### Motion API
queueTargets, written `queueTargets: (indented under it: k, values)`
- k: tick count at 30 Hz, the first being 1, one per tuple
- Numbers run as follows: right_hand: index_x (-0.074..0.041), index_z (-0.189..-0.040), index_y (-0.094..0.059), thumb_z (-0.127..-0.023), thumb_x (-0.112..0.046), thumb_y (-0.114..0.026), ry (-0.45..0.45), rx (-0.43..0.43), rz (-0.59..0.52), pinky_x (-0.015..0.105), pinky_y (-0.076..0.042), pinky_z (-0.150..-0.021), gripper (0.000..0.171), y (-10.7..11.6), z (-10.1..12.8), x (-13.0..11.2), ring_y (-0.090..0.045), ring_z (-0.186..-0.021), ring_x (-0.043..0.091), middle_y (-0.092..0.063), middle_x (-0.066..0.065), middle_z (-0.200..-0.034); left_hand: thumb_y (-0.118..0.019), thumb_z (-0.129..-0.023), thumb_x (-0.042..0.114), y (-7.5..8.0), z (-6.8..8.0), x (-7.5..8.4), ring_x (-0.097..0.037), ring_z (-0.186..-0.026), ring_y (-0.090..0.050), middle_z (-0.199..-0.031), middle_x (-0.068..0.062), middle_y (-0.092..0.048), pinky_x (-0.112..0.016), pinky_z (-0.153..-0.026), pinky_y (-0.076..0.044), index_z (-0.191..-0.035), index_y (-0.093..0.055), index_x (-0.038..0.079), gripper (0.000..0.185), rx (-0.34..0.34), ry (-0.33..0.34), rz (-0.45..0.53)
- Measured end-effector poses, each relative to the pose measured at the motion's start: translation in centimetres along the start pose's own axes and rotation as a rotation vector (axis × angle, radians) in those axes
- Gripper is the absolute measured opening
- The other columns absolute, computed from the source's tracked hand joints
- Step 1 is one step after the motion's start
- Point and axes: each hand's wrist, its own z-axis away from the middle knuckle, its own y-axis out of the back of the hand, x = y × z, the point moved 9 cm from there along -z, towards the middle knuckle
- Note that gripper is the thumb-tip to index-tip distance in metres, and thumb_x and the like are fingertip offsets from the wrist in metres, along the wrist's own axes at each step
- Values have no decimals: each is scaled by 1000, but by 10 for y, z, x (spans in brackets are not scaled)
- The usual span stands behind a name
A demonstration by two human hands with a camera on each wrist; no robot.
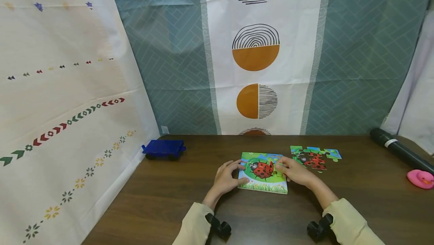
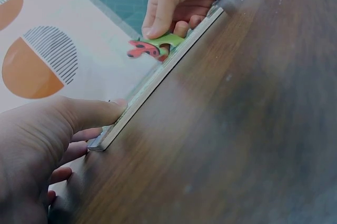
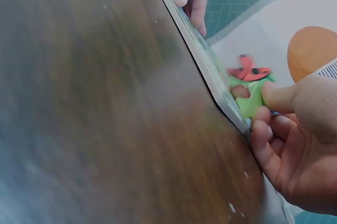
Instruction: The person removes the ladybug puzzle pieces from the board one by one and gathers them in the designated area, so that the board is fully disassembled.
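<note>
A square wooden puzzle board (image 1: pixel 263 186) with a ladybug picture lies flat on the table. At its left edge is my left hand (image 1: pixel 226 176), gripping the board with the thumb on the near part and fingers farther up. My right hand (image 1: pixel 294 170) pinches a green and red puzzle piece (image 3: pixel 255 93) between thumb and fingers. In the right wrist view the piece is tilted up over the board's right side, and the lower fingers are at the board's edge. Behind that hand lies a group of loose puzzle pieces (image 1: pixel 317 161), some showing red ladybug parts.
A blue toy cart (image 1: pixel 164 148) stands at the table's back left. On the right lie a black cylinder with a white band (image 1: pixel 400 150) and a pink rubber duck (image 1: pixel 420 179). Patterned cloths hang behind and left of the brown table (image 1: pixel 162 203).
</note>
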Motion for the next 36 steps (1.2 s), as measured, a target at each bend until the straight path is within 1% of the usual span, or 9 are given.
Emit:
queueTargets:
  k: [4,10,14,18,21,26,28,31,36]
  values:
    - [2,-112,-49,-104,-24,-45,-23,-17,-56,29,-44,-64,28,-1,1,3,-47,-71,17,-48,4,-78,-79,-80,29,1,1,1,-36,-140,-39,-146,-6,-54,-62,-115,-22,-114,-70,12,39,2,-15,1]
    - [2,-116,-51,-103,-31,-48,-101,56,-122,30,-42,-65,36,13,2,9,-45,-72,16,-47,4,-79,-79,-80,30,0,0,1,-33,-141,-38,-146,-4,-53,-61,-116,-20,-114,-70,12,40,0,7,21]
    - [3,-121,-52,-102,-35,-50,-115,107,-121,30,-41,-64,43,32,6,9,-41,-69,14,-42,2,-77,-79,-80,31,1,-3,2,-32,-142,-38,-147,-4,-53,-61,-117,-20,-115,-70,12,40,7,8,31]
    - [6,-132,-49,-100,-38,-53,-150,160,-120,29,-47,-68,54,53,18,18,-47,-76,13,-48,0,-87,-79,-80,30,3,-2,1,-33,-141,-39,-146,-4,-53,-60,-117,-20,-115,-70,12,40,12,7,20]
    - [8,-138,-42,-99,-39,-54,-178,192,-129,26,-50,-71,62,71,30,28,-51,-80,12,-53,-3,-95,-79,-80,30,2,0,0,-34,-141,-39,-146,-4,-54,-60,-117,-21,-114,-70,12,40,9,11,14]
    - [13,-144,-27,-99,-37,-54,-210,272,-136,21,-55,-72,72,108,53,53,-57,-78,2,-58,-8,-94,-80,-79,30,1,1,-1,-34,-140,-40,-145,-5,-55,-60,-116,-22,-113,-70,11,40,9,16,15]
    - [14,-142,-27,-99,-36,-54,-218,308,-124,20,-56,-73,72,123,62,63,-58,-77,0,-58,-10,-91,-80,-79,31,1,1,0,-34,-140,-40,-145,-6,-55,-60,-116,-22,-113,-70,11,40,8,13,14]
    - [14,-135,-37,-100,-37,-53,-226,337,-80,20,-56,-72,64,142,75,77,-56,-77,-1,-56,-13,-89,-79,-80,32,1,0,0,-33,-141,-39,-146,-5,-54,-60,-116,-21,-114,-70,12,40,3,12,16]
    - [0,-118,-54,-98,-35,-56,-229,340,-58,19,-54,-71,41,159,88,96,-56,-78,-4,-55,-21,-88,-79,-79,31,0,-1,0,-34,-141,-39,-145,-5,-55,-61,-116,-21,-114,-70,12,40,7,11,19]
